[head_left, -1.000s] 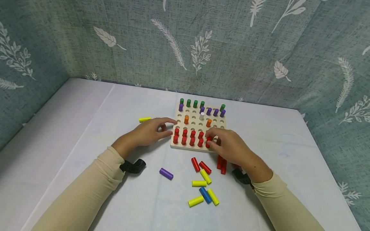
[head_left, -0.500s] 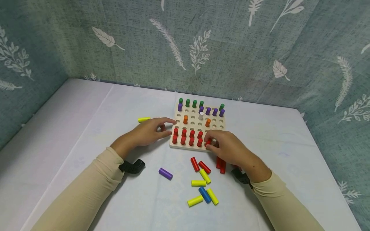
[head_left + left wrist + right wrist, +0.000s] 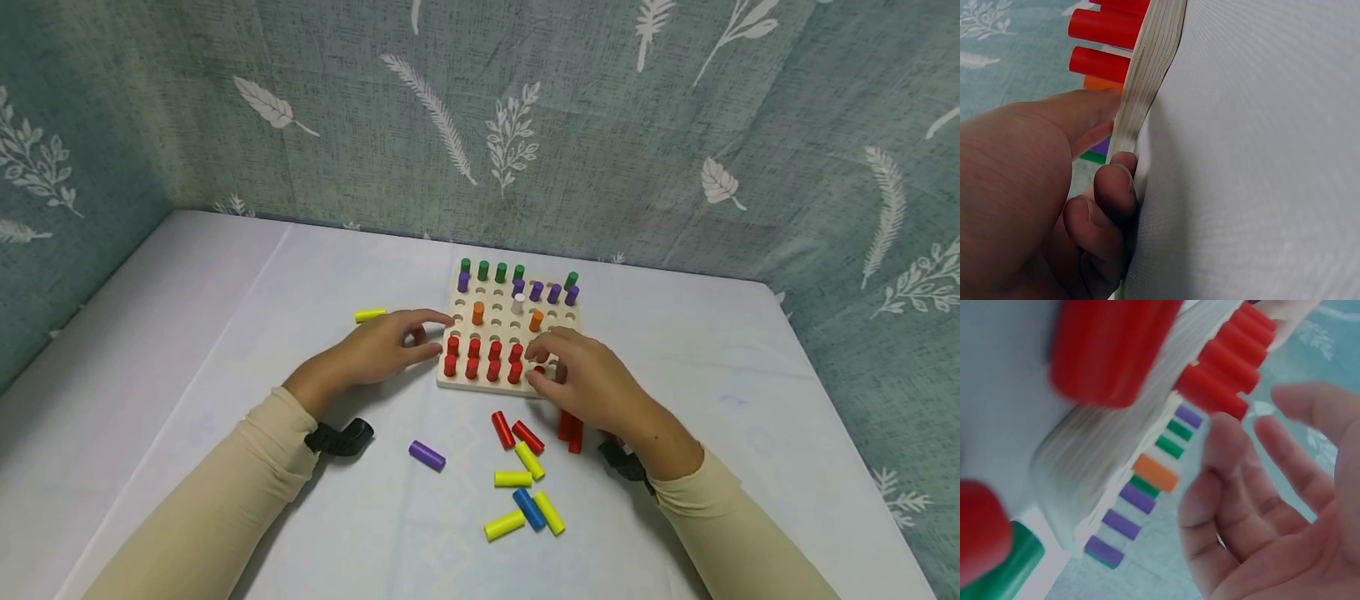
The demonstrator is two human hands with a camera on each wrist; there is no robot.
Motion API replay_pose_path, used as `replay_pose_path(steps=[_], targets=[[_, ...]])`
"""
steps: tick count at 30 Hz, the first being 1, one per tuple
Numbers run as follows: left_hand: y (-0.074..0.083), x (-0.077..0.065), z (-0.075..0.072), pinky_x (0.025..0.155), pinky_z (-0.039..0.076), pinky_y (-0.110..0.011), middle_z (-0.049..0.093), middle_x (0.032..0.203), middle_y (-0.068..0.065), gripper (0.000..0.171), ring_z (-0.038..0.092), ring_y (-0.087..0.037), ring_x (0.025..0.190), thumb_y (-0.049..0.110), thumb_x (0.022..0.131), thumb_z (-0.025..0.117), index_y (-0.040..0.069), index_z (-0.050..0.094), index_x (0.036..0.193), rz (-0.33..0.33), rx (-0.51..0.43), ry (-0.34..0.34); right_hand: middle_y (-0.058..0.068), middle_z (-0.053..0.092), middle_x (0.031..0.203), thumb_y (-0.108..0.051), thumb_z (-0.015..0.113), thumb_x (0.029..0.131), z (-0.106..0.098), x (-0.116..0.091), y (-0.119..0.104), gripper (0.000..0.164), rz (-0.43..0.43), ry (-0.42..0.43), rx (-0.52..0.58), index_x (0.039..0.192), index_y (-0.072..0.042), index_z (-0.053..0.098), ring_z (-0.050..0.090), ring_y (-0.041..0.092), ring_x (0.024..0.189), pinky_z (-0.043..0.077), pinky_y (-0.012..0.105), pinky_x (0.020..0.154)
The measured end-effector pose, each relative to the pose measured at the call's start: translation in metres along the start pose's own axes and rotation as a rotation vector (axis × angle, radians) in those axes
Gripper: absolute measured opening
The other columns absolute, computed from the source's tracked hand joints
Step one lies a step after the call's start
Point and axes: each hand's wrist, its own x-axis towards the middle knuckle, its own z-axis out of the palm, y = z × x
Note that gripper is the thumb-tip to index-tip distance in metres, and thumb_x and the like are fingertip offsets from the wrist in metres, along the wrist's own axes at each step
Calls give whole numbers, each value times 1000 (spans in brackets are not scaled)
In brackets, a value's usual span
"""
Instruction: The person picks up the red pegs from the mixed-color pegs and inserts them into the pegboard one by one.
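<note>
A wooden pegboard (image 3: 480, 386) lies on the table, with red, orange, white, purple and green pegs upright in its holes. My left hand (image 3: 375, 346) rests against its left edge, index finger extended onto the rim; in the left wrist view the thumb touches the board's side (image 3: 1154, 62). At the front right my right hand (image 3: 596, 383) hovers over a red peg (image 3: 539, 370) that sits in the front row, partly hidden by the fingers. In the right wrist view its thumb and fingers are apart, holding nothing, close to a standing red peg (image 3: 1213, 394).
Loose red pegs (image 3: 503, 429), yellow pegs (image 3: 512, 479) and a blue peg (image 3: 529, 509) lie in front of the board. More red ones (image 3: 575, 435) lie under my right wrist. A purple peg (image 3: 427, 456) and a yellow peg (image 3: 370, 315) lie leftward.
My right hand has let go of the red peg, which stands lower in its front-row hole, and the fingers have spread and risen slightly. The left hand stays at the board's edge.
</note>
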Motion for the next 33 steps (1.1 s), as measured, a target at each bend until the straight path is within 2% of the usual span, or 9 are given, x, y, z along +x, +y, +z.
replay_pose_path(steps=[2,5,8,12,16,21,26,33], targets=[[0,-1,0,70,44,-33,62,103,-1,47,53,-19,84,33,97,67,35,53,142,-5,0,1,-3,66,99,-20,74,90,-1,-1,-4,19,-23,15,35,108,-16,69,56,11,74,50,23,63],[0,-1,0,70,44,-33,62,103,-2,48,53,-20,85,33,97,67,34,53,142,-6,-3,4,-7,63,89,-19,74,90,0,-3,-12,15,-64,-13,49,104,-16,69,55,10,73,50,22,63],[0,-2,0,70,44,-33,62,103,-2,48,53,-20,84,32,97,67,34,54,143,-4,-7,3,-9,64,87,-21,73,91,2,-4,-19,17,-81,-98,44,107,-17,69,56,8,74,50,21,64],[0,-2,0,70,43,-33,62,102,-2,48,53,-19,83,32,97,67,33,54,143,4,-8,-2,-10,65,88,-25,72,92,4,-5,-25,22,-57,-232,30,113,-19,69,56,8,72,51,20,62],[0,-2,0,70,44,-33,62,103,-2,48,53,-19,84,32,96,67,33,53,143,7,-13,-4,-11,65,88,-25,71,93,7,-5,-26,22,-48,-309,17,114,-20,69,55,7,70,49,21,62],[1,-2,-1,72,44,-33,62,103,-2,49,53,-19,85,31,96,67,33,53,143,3,-19,-6,-14,64,85,-26,71,93,11,-5,-25,21,-34,-360,32,114,-22,68,56,6,68,50,22,63],[2,-2,-1,72,44,-33,62,104,-2,49,54,-20,86,32,96,67,34,53,143,-3,-15,-7,-14,62,84,-28,73,92,16,-4,-25,23,-17,-408,20,114,-24,68,57,6,74,50,22,67],[1,-2,0,71,44,-33,63,104,-2,50,53,-19,85,32,96,68,34,53,144,0,-8,-4,-13,61,85,-32,75,90,19,-3,-27,28,-3,-418,-3,116,-25,69,56,7,77,49,24,68]])
